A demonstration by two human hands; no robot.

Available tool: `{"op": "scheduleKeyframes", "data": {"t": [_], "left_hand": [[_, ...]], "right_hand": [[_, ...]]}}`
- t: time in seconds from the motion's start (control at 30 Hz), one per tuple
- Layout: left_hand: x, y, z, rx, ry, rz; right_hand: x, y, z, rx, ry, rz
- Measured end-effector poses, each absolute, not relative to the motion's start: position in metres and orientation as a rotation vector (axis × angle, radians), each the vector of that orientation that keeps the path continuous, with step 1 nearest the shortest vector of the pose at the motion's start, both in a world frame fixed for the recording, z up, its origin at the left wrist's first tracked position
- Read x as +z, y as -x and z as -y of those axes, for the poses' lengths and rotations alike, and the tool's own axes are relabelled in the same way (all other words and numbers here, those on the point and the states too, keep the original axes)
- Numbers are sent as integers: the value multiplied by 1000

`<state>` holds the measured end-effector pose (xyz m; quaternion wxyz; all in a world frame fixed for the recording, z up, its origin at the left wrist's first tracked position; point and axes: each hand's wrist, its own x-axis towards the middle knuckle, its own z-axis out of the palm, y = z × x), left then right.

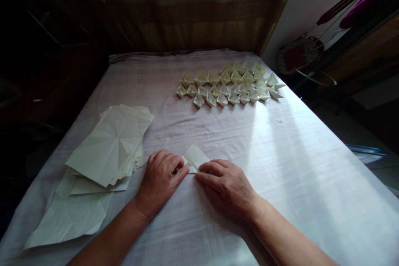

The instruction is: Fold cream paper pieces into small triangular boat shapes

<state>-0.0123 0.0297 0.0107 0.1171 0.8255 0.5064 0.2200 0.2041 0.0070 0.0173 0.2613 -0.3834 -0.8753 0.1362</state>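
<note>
Lying flat on the pale, faintly checked cloth (174, 237), between the two hands at the near middle, is a small folded paper (196, 156), off-white, with a squared flap angled up and away and a smaller creased part showing at its left. Its near edge is partly hidden by the fingers. The left hand (162, 174) has its grip curled almost closed, thumb and forefinger holding the paper's left side, with a small gap behind the fingertips. The right hand (227, 187) has a similarly narrow grip, thumb and forefinger together on the paper's lower right corner. Left of the left hand sits an uneven stack of creased sheets (116, 141), fold lines fanning from the middle of the top one; a larger loose sheet (71, 216) pokes out beneath, toward the near side. Farther off, to the right, pointed folded pieces (225, 77) stand in close rows. Behind them hangs a brownish curtain (187, 8).
</note>
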Motion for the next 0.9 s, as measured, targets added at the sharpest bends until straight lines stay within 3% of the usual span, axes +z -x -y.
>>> {"op": "scheduleKeyframes", "data": {"t": [0.9], "left_hand": [[11, 12, -29, 622, -2400, -1500]], "right_hand": [[19, -198, -4, 357, 1188, 2445]]}}
